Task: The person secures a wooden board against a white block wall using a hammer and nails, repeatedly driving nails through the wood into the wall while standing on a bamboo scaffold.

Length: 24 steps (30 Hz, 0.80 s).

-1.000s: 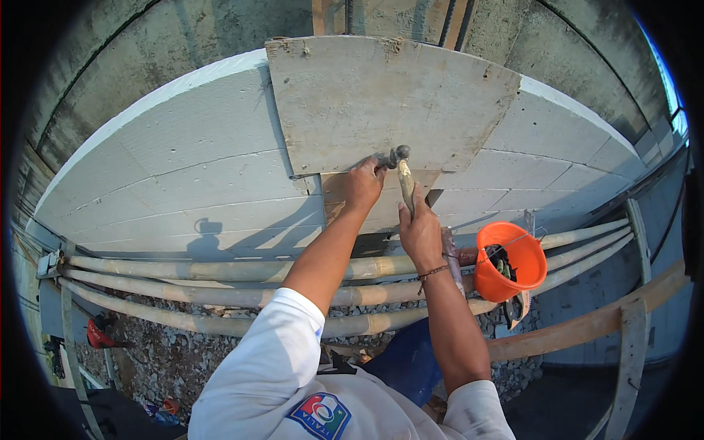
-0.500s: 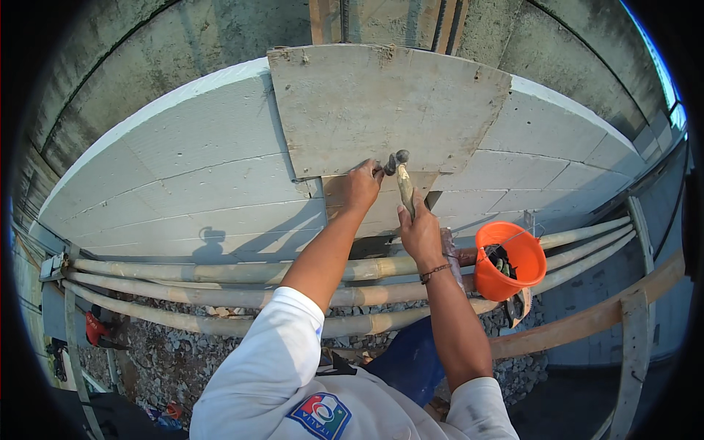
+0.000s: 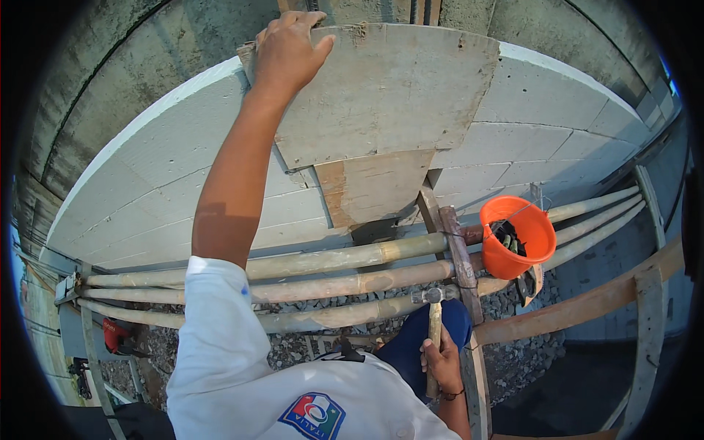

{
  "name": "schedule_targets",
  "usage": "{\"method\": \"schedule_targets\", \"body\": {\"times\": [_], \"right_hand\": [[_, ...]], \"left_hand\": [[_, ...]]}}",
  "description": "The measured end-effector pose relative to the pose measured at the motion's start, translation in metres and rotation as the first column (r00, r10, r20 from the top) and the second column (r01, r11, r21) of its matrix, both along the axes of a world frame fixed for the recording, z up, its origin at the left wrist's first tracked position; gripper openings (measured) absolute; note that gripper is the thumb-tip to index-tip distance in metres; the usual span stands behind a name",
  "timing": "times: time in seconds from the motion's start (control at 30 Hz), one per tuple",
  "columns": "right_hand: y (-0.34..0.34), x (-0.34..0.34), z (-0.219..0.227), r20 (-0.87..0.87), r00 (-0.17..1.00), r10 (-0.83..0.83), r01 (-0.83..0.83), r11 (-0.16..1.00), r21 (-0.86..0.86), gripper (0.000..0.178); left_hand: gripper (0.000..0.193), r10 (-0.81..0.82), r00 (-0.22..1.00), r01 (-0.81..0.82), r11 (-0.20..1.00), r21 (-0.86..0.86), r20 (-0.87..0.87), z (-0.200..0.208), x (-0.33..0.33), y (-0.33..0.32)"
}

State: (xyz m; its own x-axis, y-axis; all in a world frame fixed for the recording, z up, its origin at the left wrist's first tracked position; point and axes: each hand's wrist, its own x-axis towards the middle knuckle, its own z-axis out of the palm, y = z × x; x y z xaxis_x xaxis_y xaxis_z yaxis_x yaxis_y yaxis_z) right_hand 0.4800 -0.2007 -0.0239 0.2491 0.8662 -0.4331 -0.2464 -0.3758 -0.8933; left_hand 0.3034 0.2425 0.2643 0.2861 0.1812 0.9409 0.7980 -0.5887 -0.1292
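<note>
A large, weathered plywood board [image 3: 389, 95] stands against the pale block wall. My left arm reaches up to its upper left corner. There my left hand [image 3: 287, 55] grips the top edge, fingers over it and thumb on the front face. Low by my side, my right hand [image 3: 441, 359] is closed round the wooden handle of a hammer [image 3: 435, 323]. The metal head points up, in front of the lowest bamboo pole. Below the large board sits a smaller plywood piece [image 3: 378, 185] with a browner left strip.
Pale blocks [image 3: 169, 161] run along both sides. Horizontal bamboo poles [image 3: 345, 253] cross in front, with an upright timber post [image 3: 460, 264]. An orange bucket [image 3: 517, 238] holding dark items hangs at the right. Rubble [image 3: 165, 330] lies below; a person in red [image 3: 116, 337] is far down left.
My left hand has gone from the board's lower edge up to its top left corner. My right hand has lowered the hammer away from the board toward my body.
</note>
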Motion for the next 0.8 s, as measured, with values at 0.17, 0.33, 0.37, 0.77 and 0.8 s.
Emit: {"method": "schedule_targets", "body": {"times": [0.17,0.33,0.37,0.77,0.8], "right_hand": [[0.016,0.003,-0.003,-0.041,0.998,-0.042,0.043,0.998,0.042,0.054],[0.016,0.002,-0.004,-0.048,0.997,-0.063,0.065,0.998,0.025,0.053],[0.015,0.003,-0.004,-0.036,0.997,-0.066,0.067,0.997,0.027,0.052],[0.02,-0.002,-0.007,-0.034,0.998,-0.049,0.049,0.999,0.003,0.051],[0.021,-0.003,-0.007,-0.021,0.999,-0.05,0.05,0.999,-0.008,0.051]], "left_hand": [[0.031,0.106,0.994,-0.111,0.971,0.213,0.038,-0.016,0.014,0.008],[0.016,-0.26,0.934,0.33,0.89,-0.315,0.245,-0.105,0.008,-0.042],[0.013,-0.168,0.93,0.317,0.816,-0.483,0.327,-0.132,0.006,-0.051],[0.049,0.218,0.948,0.146,0.342,-0.928,0.23,-0.296,-0.06,-0.005],[0.049,0.224,0.947,0.147,0.338,-0.93,0.231,-0.296,-0.059,-0.004]]}}
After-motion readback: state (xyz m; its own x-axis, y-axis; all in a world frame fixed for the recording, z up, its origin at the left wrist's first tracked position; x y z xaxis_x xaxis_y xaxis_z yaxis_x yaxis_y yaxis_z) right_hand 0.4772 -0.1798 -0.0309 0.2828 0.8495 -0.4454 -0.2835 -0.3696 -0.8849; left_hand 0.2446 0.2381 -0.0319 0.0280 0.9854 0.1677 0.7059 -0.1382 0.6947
